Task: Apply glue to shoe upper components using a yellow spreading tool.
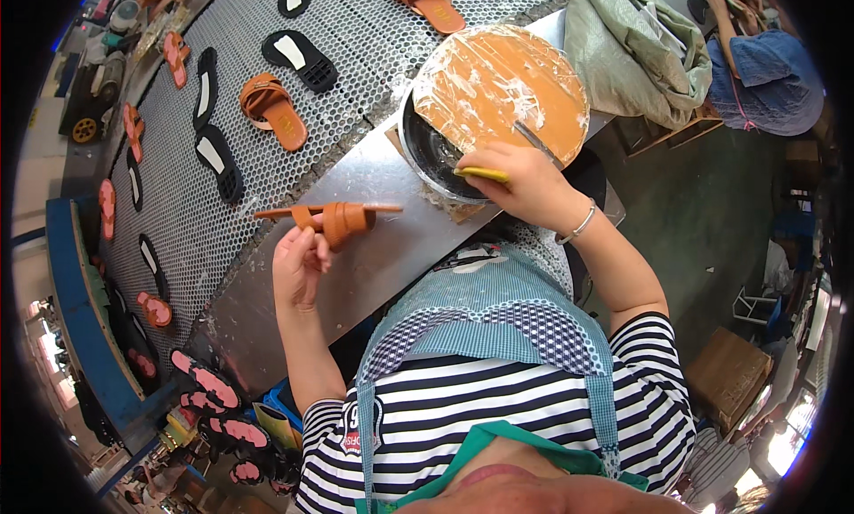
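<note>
My left hand (301, 269) is closed on a brown strappy sandal (345, 219), gripping it by a strap over the metal table edge. The sandal is turned on its side, its thin sole seen edge-on. At the round pot (407, 158), my right hand (529, 187) pinches a flat yellow tool (485, 172) above the dark opening. What kind of tool it is, I cannot tell. An orange-brown board (503, 83) smeared with white covers most of the pot. On the board rests a grey stick (536, 143), partly behind my right hand.
A perforated conveyor (356, 16) carries black soles (301, 59), brown sandals (274, 109) and pink-and-black pieces. Beside the pot lies a pale green sack (632, 52). Another person's arm (722, 29) shows at the far right. A cardboard box (729, 376) stands on the floor at right.
</note>
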`<state>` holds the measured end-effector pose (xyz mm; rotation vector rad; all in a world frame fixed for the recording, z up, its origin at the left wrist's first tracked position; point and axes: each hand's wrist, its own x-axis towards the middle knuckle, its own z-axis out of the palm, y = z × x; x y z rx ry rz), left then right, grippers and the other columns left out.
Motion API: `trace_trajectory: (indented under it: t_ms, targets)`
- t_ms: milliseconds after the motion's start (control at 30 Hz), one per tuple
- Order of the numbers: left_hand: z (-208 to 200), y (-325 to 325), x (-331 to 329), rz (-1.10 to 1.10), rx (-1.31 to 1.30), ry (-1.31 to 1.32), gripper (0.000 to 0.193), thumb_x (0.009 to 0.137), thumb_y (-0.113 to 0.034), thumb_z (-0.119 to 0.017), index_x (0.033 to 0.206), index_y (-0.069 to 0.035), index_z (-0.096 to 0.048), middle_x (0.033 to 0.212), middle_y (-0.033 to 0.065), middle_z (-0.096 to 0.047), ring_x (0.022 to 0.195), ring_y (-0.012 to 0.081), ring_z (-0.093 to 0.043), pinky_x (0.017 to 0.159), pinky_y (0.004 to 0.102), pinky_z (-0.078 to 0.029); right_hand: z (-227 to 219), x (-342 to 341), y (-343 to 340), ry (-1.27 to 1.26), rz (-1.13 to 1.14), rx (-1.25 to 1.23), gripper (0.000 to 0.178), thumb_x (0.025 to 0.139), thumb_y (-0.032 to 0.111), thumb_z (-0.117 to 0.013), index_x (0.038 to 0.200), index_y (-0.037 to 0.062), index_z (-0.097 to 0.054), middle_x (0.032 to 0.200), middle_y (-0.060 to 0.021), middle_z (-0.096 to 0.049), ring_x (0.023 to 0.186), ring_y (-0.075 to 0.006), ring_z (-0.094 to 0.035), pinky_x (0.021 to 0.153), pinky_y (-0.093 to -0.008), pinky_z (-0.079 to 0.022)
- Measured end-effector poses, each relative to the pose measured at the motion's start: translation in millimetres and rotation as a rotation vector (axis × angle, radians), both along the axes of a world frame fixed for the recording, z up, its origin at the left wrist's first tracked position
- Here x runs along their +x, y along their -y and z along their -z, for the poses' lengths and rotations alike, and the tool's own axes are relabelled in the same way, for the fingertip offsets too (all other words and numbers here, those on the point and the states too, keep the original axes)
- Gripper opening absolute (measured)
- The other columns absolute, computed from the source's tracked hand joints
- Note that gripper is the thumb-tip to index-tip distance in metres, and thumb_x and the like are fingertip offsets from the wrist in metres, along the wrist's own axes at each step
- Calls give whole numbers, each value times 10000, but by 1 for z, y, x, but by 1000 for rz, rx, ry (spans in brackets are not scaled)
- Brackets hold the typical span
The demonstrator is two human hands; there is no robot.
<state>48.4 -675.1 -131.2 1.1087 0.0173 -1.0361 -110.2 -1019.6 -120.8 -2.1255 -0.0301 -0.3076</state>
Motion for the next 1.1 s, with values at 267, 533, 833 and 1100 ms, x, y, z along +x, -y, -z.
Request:
trace_trajectory:
  t_ms: [267,533,833,1100]
  targets:
    - [26,17,-11,-512,352,604,237,992,-182,-475,995,19,-602,769,-25,-475,718,38,-417,691,182,-333,19,-7,11,-330,172,547,298,869,185,-636,1113,14,-615,847,-51,-666,647,-116,-587,600,-282,-492]
    - [18,79,-10,-522,12,133,276,983,-268,-468,777,-86,-492,716,3,-517,617,91,-552,544,233,-495,5,-17,14,-564,199,836,259,870,196,-651,1054,15,-639,799,-20,-629,549,-58,-546,487,-188,-443]
    - [-12,119,-39,-173,-42,212,301,967,-270,-498,739,-74,-504,642,4,-515,537,58,-475,488,203,-405,-23,4,-5,-78,120,966,213,901,85,-616,1112,59,-629,1012,-9,-631,724,-39,-556,630,-173,-465]
    - [-5,129,-40,-91,-73,229,301,967,-252,-499,733,-63,-527,602,-5,-494,515,46,-430,470,204,-353,-13,13,1,22,13,704,208,882,41,-622,1088,26,-632,1020,-42,-637,857,-105,-587,735,-236,-478]
